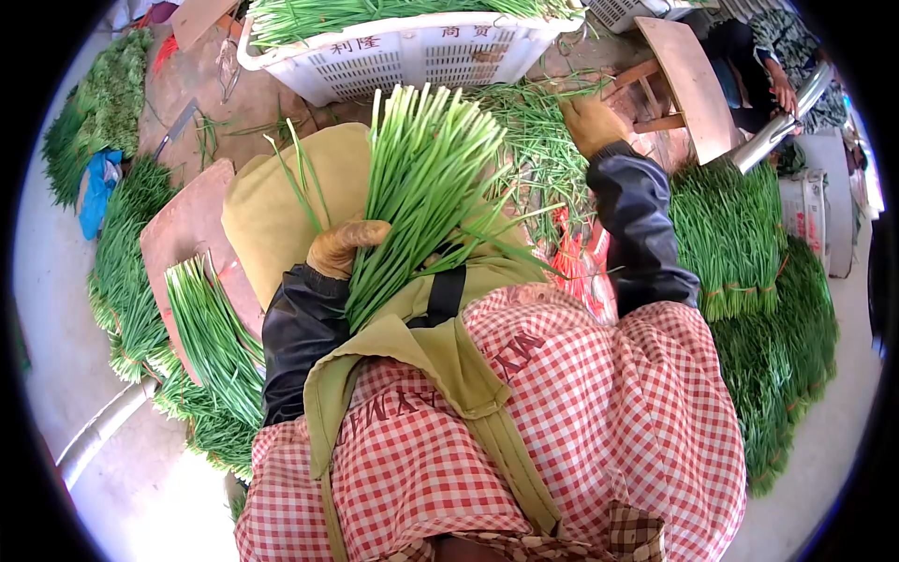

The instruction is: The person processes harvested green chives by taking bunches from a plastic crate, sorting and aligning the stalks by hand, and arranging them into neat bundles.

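In the head view, my left hand (348, 245), in a tan glove, grips a thick bunch of garlic chives (421, 178). The thumb lies across the leaves, and the pale cut ends point away from me. A few stray blades stick out at the bunch's left side. My right hand (596, 124), also gloved, is stretched forward over a heap of loose chive scraps (538, 140) on the floor. Its fingers are bent away from the camera, so I cannot see whether they hold anything. A green apron (403, 356) covers my lap beneath the bunch.
A white plastic crate (412, 61) full of chives stands ahead. On the left, a small board (178, 211) carries another bunch (215, 328), and a knife (178, 126) lies beyond. Tied chives (730, 239) are stacked on the right, near a wooden stool (688, 89) and another person's hand (782, 89).
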`<action>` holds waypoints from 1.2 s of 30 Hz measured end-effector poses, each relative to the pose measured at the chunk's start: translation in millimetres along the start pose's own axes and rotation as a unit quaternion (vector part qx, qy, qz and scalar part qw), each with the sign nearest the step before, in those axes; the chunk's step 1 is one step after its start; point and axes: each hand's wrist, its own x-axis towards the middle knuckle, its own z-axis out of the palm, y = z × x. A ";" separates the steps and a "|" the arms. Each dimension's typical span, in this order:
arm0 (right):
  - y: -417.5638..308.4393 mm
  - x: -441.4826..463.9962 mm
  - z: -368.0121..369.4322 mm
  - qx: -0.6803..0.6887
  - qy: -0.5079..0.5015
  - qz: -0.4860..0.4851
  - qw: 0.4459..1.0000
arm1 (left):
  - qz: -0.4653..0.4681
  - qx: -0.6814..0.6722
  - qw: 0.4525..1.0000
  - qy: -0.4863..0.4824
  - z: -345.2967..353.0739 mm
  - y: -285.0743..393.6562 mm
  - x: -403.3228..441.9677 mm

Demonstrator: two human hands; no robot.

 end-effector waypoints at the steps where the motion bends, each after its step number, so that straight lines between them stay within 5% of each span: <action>1: 4.7 -14.7 -6.8 -0.028 -0.051 0.027 0.998 | 0.039 -0.029 0.999 0.015 2.9 -7.6 -0.5; 2: 5.3 -26.9 -13.2 0.007 -0.088 0.024 0.996 | 0.041 -0.029 0.999 0.016 6.2 -7.6 -2.3; 4: -18.9 -64.7 -29.4 0.361 -0.123 -0.015 0.924 | 0.079 -0.068 0.994 0.040 10.9 -5.7 -6.7; 6: -54.8 -86.9 -74.2 0.504 -0.391 -0.028 0.769 | 0.072 -0.066 0.995 0.016 -8.1 -4.6 -12.1; 8: -73.6 -98.7 -64.8 0.422 -0.461 -0.052 0.779 | 0.080 -0.063 0.994 0.032 -16.5 -6.0 -13.7; 9: -84.4 -104.6 -72.7 0.469 -0.511 -0.034 0.720 | 0.097 -0.058 0.993 0.042 -9.9 -7.1 -12.4; 12: -82.6 -101.5 -44.8 0.442 -0.422 -0.062 0.789 | 0.076 -0.038 0.996 0.032 -32.6 -4.7 -15.8; 15: -53.6 -77.0 -25.8 0.174 -0.153 -0.094 0.968 | 0.071 -0.052 0.996 -0.034 11.6 -8.1 -1.8; 19: 74.4 -3.5 37.2 -0.026 0.082 -0.098 0.991 | 0.037 -0.066 0.996 -0.047 14.3 -3.8 1.9; 20: 124.9 10.8 62.7 -0.062 0.088 -0.115 0.988 | 0.037 -0.066 0.996 -0.047 13.3 -2.8 2.0; 21: 137.2 7.9 60.9 -0.085 -0.059 0.106 0.989 | 0.034 -0.083 0.994 -0.068 11.3 -1.2 2.6; 22: 133.3 -13.6 47.1 -0.168 -0.166 0.022 0.971 | 0.030 -0.099 0.991 -0.088 9.0 -0.4 2.7; 24: 91.1 -42.4 27.5 -0.035 -0.229 0.041 0.972 | 0.029 -0.122 0.989 -0.075 3.1 -3.8 -2.0; 25: 87.6 -52.0 49.2 0.187 -0.233 0.063 0.952 | 0.034 -0.133 0.986 -0.098 -1.6 -3.4 -5.3; 26: -7.3 -87.5 -9.7 0.549 -0.326 0.030 0.769 | 0.042 -0.140 0.982 -0.120 -4.9 -0.1 -9.8; 27: -56.2 -99.3 -17.4 0.679 -0.327 -0.055 0.655 | 0.049 -0.136 0.983 -0.117 -5.6 2.8 -14.0; 29: -93.7 -99.8 -25.1 0.724 -0.271 -0.034 0.633 | 0.015 -0.132 0.987 -0.089 -3.4 5.4 -18.1; 32: -103.5 -83.1 6.8 0.814 -0.236 0.020 0.530 | 0.035 -0.087 0.994 -0.051 2.6 3.1 -12.8; 35: -34.1 -34.9 29.6 0.896 -0.058 0.099 0.428 | 0.028 -0.035 0.997 -0.068 15.2 13.8 -6.5; 36: 4.5 -18.5 35.3 0.873 -0.024 0.077 0.481 | 0.013 -0.020 0.996 -0.081 15.5 19.0 -5.1</action>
